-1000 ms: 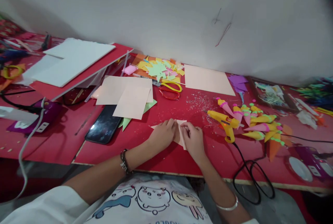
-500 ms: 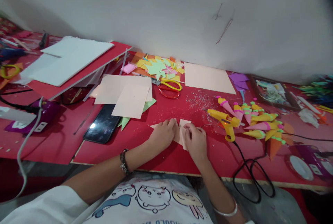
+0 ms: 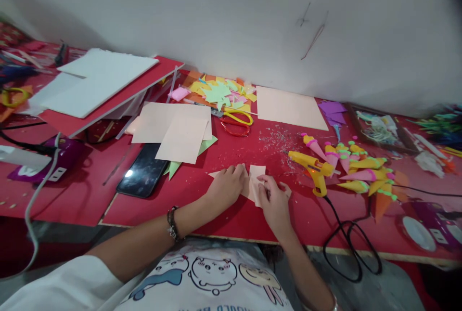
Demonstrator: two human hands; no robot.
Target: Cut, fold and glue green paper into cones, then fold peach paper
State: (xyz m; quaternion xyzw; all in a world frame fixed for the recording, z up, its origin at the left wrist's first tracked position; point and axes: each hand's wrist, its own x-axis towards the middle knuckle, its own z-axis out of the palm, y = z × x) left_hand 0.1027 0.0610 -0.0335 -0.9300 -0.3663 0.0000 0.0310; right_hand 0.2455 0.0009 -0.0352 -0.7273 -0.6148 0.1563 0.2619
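Observation:
A small piece of peach paper lies on the red table in front of me, with a strip folded over at its right side. My left hand presses its left part against the table, fingers bent and close together. At the folded strip, my right hand pinches the paper between thumb and fingers. Part of the sheet is hidden under my left hand. Right of my hands lies a yellow hot glue gun with a black cord.
Peach sheets overlap a phone on the left. Scissors lie ahead near colourful paper scraps. Small decorated paper cones cluster at right. A white foam board rests at left; another peach sheet lies by the wall.
My right hand has shifted slightly right and down along the folded strip, its fingers spreading a little. My left hand stays in place on the paper.

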